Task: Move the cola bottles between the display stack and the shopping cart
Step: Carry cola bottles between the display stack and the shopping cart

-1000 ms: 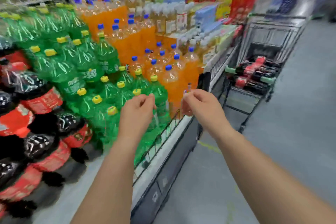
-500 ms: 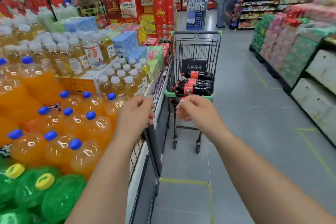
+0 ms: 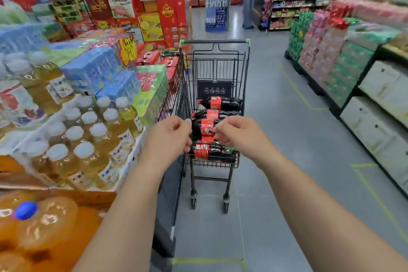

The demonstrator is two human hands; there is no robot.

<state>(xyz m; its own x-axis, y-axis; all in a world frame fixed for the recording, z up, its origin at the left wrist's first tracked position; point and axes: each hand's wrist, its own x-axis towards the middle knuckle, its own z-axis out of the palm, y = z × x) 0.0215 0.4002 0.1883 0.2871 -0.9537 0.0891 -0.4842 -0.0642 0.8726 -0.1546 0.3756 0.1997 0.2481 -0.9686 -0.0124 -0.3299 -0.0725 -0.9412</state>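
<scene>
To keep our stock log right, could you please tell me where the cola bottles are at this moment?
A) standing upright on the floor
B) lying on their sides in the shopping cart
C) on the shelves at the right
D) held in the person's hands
B: the cola bottles lie on their sides, piled one on another in the basket of the shopping cart.

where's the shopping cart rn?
Head view, centre: the shopping cart stands in the aisle just beyond the left hand and right hand, beside the drinks display on the left, cola bottles lying in it.
</scene>
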